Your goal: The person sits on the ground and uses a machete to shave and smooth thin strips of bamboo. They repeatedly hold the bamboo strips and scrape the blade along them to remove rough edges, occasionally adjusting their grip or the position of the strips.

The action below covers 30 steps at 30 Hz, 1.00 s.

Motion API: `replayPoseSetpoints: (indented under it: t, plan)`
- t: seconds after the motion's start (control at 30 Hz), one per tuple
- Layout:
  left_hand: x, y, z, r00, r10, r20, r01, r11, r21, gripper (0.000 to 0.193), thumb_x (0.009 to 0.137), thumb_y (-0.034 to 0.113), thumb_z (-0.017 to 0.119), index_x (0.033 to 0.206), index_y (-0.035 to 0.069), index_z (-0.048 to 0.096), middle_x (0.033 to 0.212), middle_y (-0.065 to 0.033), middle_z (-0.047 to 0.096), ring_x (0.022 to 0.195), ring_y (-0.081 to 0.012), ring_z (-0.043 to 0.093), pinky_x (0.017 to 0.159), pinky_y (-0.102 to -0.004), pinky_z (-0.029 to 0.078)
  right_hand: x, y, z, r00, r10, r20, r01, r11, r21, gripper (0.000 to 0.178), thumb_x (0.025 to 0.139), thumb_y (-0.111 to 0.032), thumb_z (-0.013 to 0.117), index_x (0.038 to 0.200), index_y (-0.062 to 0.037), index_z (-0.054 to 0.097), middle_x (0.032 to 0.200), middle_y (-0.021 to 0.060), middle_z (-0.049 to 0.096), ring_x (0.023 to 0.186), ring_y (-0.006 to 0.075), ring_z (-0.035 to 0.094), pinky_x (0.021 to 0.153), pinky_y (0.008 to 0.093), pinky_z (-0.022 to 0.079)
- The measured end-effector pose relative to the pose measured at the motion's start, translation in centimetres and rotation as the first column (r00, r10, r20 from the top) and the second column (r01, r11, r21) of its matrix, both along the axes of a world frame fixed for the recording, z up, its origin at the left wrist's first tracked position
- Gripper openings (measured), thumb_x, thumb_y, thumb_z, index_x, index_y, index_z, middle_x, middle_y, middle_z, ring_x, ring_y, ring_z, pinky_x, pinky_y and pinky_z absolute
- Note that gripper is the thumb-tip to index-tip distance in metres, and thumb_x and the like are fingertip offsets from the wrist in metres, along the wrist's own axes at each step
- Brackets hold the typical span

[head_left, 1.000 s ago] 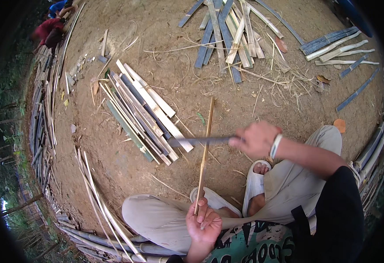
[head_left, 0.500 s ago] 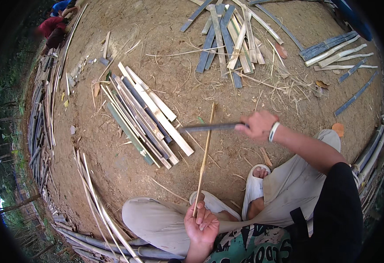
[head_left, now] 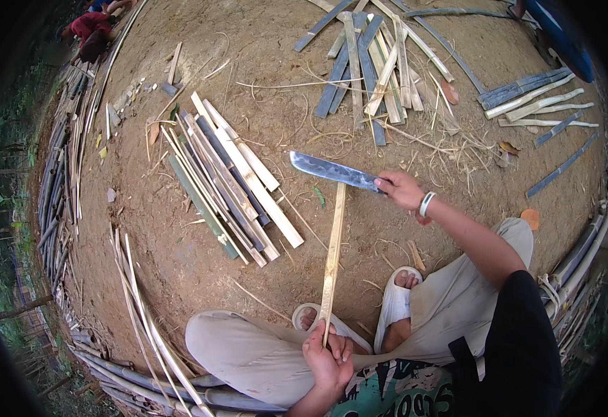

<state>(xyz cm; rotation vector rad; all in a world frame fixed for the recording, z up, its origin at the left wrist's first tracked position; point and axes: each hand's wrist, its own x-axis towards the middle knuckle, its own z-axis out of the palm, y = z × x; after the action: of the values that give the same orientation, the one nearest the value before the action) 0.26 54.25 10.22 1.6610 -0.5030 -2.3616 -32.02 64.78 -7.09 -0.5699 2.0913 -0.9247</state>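
My right hand (head_left: 403, 189) is closed round the handle of a machete (head_left: 333, 170). Its broad grey blade points left, its flat side showing, by the far end of a bamboo strip (head_left: 334, 258); whether they touch I cannot tell. The lower end of that pale, narrow strip is pinched in my left hand (head_left: 328, 351), close in front of my body. From there it slants up and away, over the ground between my feet. To its left lies a bundle of split bamboo slats (head_left: 231, 184), some pale, some dark, one green.
Beyond lies a crossed heap of slats (head_left: 366, 69), with curly shavings (head_left: 460, 146) beside it. Further bamboo pieces (head_left: 526, 94) rest at the far right. Long poles (head_left: 61, 167) line the left edge. A person in red (head_left: 90, 31) bends at the far left; dark blue clothing (head_left: 561, 38) shows far right.
The machete has turned so its broad side shows, its tip now farther away. The bamboo strip has rotated to show a wider face. My left hand has shifted slightly right and nearer.
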Motion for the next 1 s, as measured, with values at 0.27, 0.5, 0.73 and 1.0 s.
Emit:
replayPoseSetpoints:
  t: [0.27,0.5,0.73,1.0]
  plan:
    - [-0.9,0.7,0.6,1.0,-0.023,0.011,0.024,0.999,-0.04,0.029,0.101,0.023,0.046,0.08,0.003,0.05,0.041,0.001,0.028,0.032,-0.0095,0.024,0.032,-0.0262,0.024,0.9,-1.2,-0.5,0.996,0.02,-0.088,0.01,0.947,0.32,0.054,0.096,-0.055,0.041,0.098,-0.0074,0.068,0.089,0.0193,0.068,0.083,0.0371,0.064,0.077,0.0442,0.049]
    - [-0.8,0.5,0.5,0.999,0.022,0.033,-0.021,0.999,-0.035,0.03,0.101,0.023,0.047,0.078,0.004,0.05,0.041,0.0018,0.028,0.032,-0.0091,0.022,0.032,-0.0253,0.022,1.3,-1.2,-2.0,1.0,0.01,-0.006,-0.008,0.963,0.271,0.058,0.097,-0.054,0.04,0.097,-0.0027,0.067,0.083,0.0184,0.066,0.077,0.0317,0.063,0.076,0.0421,0.049]
    - [0.3,-1.0,-0.7,0.999,0.031,-0.006,-0.031,0.999,-0.017,0.027,0.102,0.024,0.042,0.082,0.006,0.049,0.045,0.005,0.027,0.033,-0.0062,0.022,0.033,-0.0213,0.024,1.8,-2.7,1.9,0.99,0.121,0.075,-0.139,0.932,0.334,0.055,0.099,-0.05,0.039,0.107,-0.0025,0.066,0.087,0.0204,0.067,0.081,0.0337,0.065,0.08,0.0438,0.049]
    - [0.0,-0.8,-0.6,0.999,0.042,0.007,-0.042,0.999,0.008,0.032,0.102,0.028,0.042,0.078,0.007,0.048,0.043,0.0046,0.026,0.032,-0.0075,0.021,0.033,-0.0225,0.023,4.5,-3.5,4.9,0.987,0.144,0.07,-0.158,0.943,0.294,0.056,0.099,-0.052,0.038,0.105,-0.005,0.068,0.085,0.0211,0.067,0.083,0.0341,0.066,0.081,0.0431,0.05]
